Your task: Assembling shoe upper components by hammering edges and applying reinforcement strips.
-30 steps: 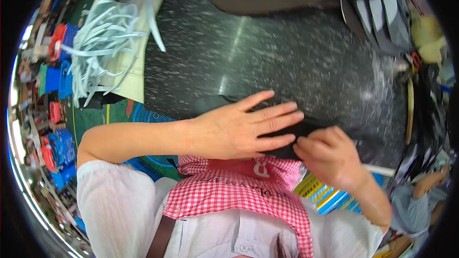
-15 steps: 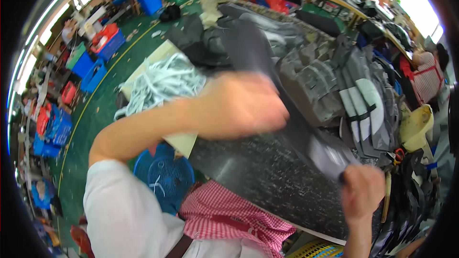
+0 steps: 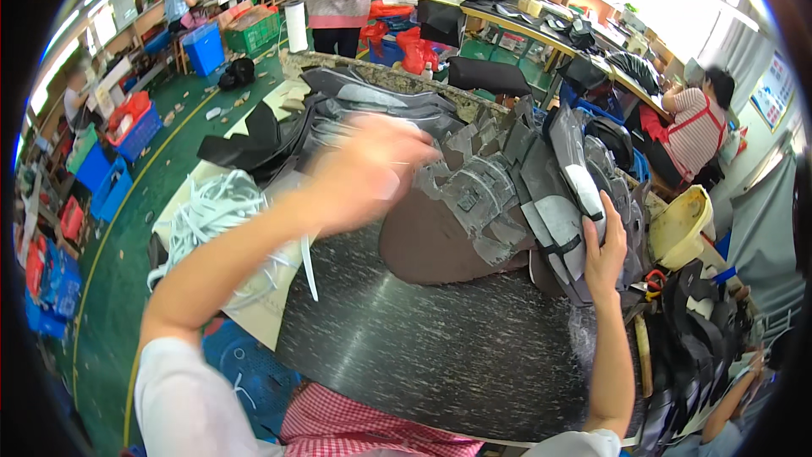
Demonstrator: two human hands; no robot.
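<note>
My left hand (image 3: 372,171) is smeared by motion above a stack of dark grey cut pieces (image 3: 397,97); its fingers cannot be made out. Farther right, my right hand (image 3: 606,247) closes its thumb and fingers round the lower end of a long grey piece with a white patch (image 3: 579,176). That piece lies at the top of a pile of similar grey pieces. Between my hands, grey pieces with ribbed bands (image 3: 479,195) lie on a brown rounded sheet (image 3: 427,245). Pale blue-white strips (image 3: 211,211) lie tangled beneath my left forearm.
The speckled black tabletop (image 3: 423,355) spans the front. To the right are a cream tub (image 3: 683,228), red-handled scissors (image 3: 653,282) and hanging black pieces (image 3: 689,347). A blue basket (image 3: 249,372) stands below the left edge. Other people sit or stand farther off.
The long dark piece stretched between my hands is no longer between them. My right hand has moved up to the grey pile, my left up and leftward. The view has tilted up toward the room.
</note>
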